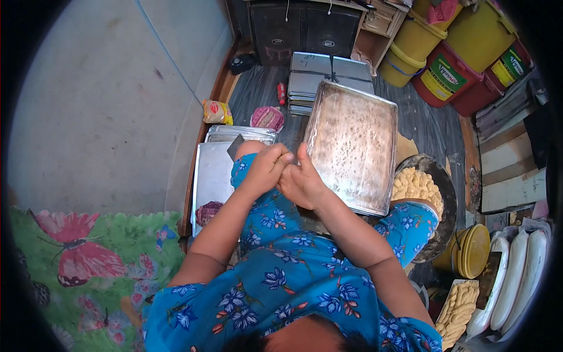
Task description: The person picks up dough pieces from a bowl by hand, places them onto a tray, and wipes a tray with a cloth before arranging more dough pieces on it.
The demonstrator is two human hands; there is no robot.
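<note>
My left hand (pixel 268 168) and my right hand (pixel 301 183) meet over my lap, close above the blue floral cloth (pixel 278 220). Curled fingers close the left one, while the right has its thumb raised and its other fingers folded in against the left. Whatever may lie between them is hidden, and I cannot tell what it is. Just beyond, a worn baking tray (pixel 352 146) lies tilted on the right. A dark flat blade-like piece (pixel 235 145) shows beside my left knee. By my right knee, a dark round basin (pixel 443 226) holds a heap of pale dough pieces (pixel 417 189).
Stacked metal trays (pixel 309 88) stand at the back, more trays (pixel 211 170) at left. A purple cloth bundle (pixel 267 118) and a yellow packet (pixel 217 111) lie near the wall. Buckets (pixel 448 73) fill the right back. Twisted dough (pixel 458 311) and white rolls (pixel 509 284) sit at lower right.
</note>
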